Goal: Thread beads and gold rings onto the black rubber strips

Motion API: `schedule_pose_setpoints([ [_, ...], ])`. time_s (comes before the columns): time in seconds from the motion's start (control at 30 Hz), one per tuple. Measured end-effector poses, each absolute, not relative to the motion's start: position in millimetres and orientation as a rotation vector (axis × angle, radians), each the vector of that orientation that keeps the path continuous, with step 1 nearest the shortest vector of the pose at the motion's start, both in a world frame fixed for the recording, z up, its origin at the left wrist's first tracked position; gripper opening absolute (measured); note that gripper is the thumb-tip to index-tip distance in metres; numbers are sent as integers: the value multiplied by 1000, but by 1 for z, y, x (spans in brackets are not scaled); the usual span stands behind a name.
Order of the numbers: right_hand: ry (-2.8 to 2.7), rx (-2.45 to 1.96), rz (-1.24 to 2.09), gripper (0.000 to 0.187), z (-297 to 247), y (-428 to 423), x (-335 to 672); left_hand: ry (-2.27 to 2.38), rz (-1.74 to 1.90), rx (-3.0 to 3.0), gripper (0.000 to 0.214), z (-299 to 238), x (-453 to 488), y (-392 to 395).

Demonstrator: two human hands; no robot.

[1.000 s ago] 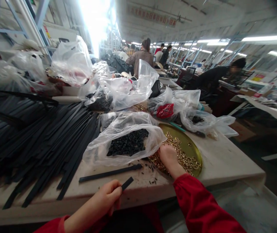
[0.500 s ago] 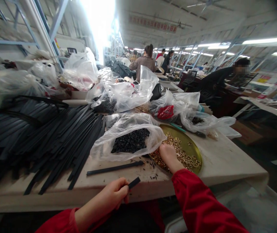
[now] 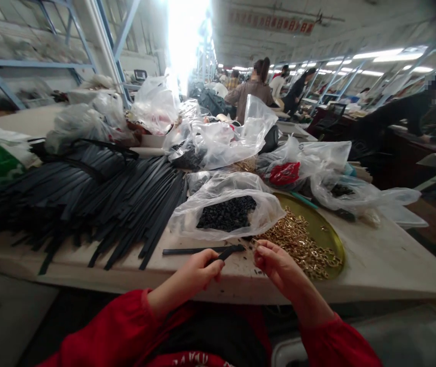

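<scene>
My left hand (image 3: 198, 270) pinches the end of a short black strap (image 3: 226, 253), holding it up near the table's front edge. My right hand (image 3: 275, 262) is closed in a pinch just right of the strap tip, on something too small to make out. It hovers at the near rim of a round gold tray (image 3: 323, 229) heaped with gold metal rings (image 3: 298, 242). A clear bag of small black loops (image 3: 227, 213) lies just beyond both hands. Another black strap (image 3: 190, 250) lies flat on the table in front of that bag.
A large pile of long black straps (image 3: 99, 199) covers the table's left half. Clear plastic bags (image 3: 221, 137) with red and black contents crowd the back. Other people work at benches farther off. The white table (image 3: 386, 260) has bare surface at the right.
My right hand left the ring pile on the tray and came back toward the strap tip. My left hand rose and moved right with the strap. The view shifted left.
</scene>
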State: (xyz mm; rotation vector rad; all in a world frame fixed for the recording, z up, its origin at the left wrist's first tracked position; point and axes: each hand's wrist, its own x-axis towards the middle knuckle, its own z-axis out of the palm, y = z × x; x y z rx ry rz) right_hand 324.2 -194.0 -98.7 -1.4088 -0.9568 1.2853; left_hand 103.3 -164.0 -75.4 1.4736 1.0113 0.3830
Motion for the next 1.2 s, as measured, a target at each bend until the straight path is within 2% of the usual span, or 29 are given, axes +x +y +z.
schedule_pose_setpoints([
  [0.1,-593,-1067,1690,28,-99,-201,282,1018,430,1491,29,-70,103,-159],
  [0.23,-583,-1026,1825,26,-105,-201,250,1087,390,1506,23,-68,94,-155],
  [0.5,-961,-1174,1602,26,-114,-198,243,1171,378,1633,18,-79,89,-149],
  [0.7,-643,-1076,1931,22,-120,-198,238,1174,290,1790,14,-78,85,-149],
  [0.97,-925,-1138,1690,32,-132,-199,235,1147,221,1952,23,-84,81,-153],
  [1.2,-910,-1075,1749,29,-123,-212,234,1206,196,1932,24,-92,80,-156],
])
